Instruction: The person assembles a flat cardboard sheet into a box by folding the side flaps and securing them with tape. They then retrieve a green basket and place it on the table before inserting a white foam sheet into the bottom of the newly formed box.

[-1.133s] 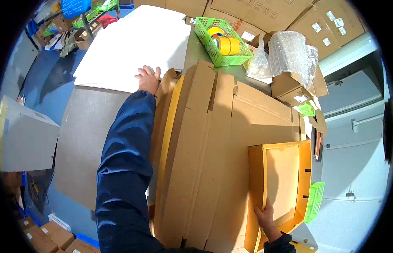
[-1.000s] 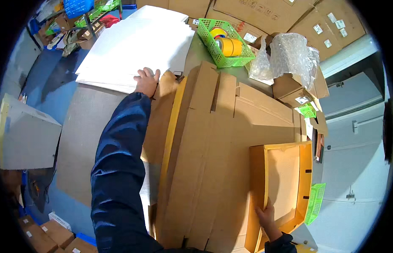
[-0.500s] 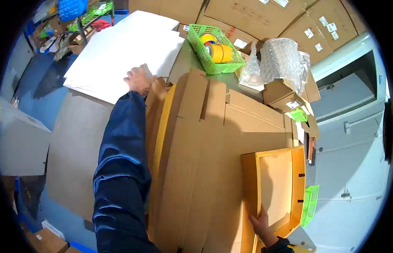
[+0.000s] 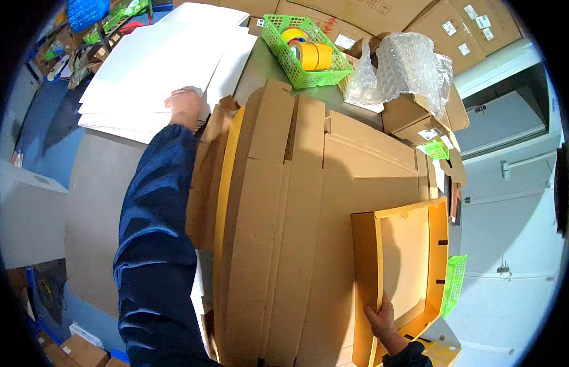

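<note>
My left hand (image 4: pixel 184 107) lies on a stack of white sheets (image 4: pixel 150 61) at the upper left, palm down with its fingertips on the top sheet. It grasps nothing that I can see. At the lower right, my right hand (image 4: pixel 383 321) grips the near side wall of a shallow yellow box (image 4: pixel 375 263). That box is tilted, its hollow inside showing plain brown board and two small black tabs on the far wall. Beneath it lie flattened brown cardboard cartons (image 4: pixel 297 226). A yellow edge (image 4: pixel 226 183) and brown paper (image 4: pixel 208 171) run along their left side.
A green basket (image 4: pixel 306 79) of yellow tape rolls stands at the back. Beside it, bubble wrap (image 4: pixel 410 70) spills from an open carton (image 4: pixel 407 125). Large cartons (image 4: pixel 345 15) line the rear. The grey table (image 4: pixel 101 202) extends left; cabinets (image 4: pixel 510 226) stand at right.
My left hand has shifted left on the white sheets, its fingers less spread, and the top sheet's right edge now sits further left. The right hand keeps hold of the yellow box. The view has shifted slightly.
</note>
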The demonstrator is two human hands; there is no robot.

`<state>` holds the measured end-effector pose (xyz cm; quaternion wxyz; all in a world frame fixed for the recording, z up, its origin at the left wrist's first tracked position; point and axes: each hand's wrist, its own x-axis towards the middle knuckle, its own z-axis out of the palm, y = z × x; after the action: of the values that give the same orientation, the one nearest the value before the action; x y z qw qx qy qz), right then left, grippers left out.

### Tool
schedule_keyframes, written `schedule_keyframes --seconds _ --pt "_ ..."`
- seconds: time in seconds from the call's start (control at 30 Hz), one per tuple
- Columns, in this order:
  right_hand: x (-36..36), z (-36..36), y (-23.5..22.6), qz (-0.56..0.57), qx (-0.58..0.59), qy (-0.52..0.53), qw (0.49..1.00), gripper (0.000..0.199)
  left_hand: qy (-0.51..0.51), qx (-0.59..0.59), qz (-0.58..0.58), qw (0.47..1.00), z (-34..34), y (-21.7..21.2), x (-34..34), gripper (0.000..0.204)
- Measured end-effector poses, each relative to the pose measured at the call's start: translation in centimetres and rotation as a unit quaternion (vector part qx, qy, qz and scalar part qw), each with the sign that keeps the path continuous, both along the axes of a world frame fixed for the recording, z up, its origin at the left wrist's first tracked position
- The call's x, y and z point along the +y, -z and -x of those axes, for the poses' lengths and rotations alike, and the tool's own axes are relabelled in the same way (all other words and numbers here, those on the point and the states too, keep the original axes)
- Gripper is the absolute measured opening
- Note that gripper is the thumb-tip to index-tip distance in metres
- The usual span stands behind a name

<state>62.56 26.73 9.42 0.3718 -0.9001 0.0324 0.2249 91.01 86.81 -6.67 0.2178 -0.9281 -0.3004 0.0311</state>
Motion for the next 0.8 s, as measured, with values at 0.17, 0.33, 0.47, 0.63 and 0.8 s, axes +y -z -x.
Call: schedule_keyframes --seconds 0.17,0.33,0.47,0.63,0.8 --pt "0.7 0.2 -0.6 0.001 -0.025 -0.019 1.0 0.042 0.173 -0.111 -0.043 0.978 6.1 -6.1 0.1 0.032" --pt "0.4 0.4 -0.5 0.036 -0.01 -0.02 0.999 0.05 0.376 -0.16 -0.031 0.912 23.9 -17.8 -11.5 0.033" --pt "-0.4 -0.4 1.1 0.075 -0.017 -0.044 0.996 0.05 0.421 -0.125 0.191 0.878 40.0 -16.8 -17.3 0.036" --pt "-0.8 0.3 0.8 0.063 -0.071 -0.047 0.994 0.05 -0.128 -0.401 0.63 0.652 47.9 -3.5 -16.1 0.041" --pt "-0.4 0.2 0.9 0.049 -0.05 -0.003 0.998 0.052 -0.101 -0.35 0.881 0.301 46.1 -3.7 -17.6 0.038"
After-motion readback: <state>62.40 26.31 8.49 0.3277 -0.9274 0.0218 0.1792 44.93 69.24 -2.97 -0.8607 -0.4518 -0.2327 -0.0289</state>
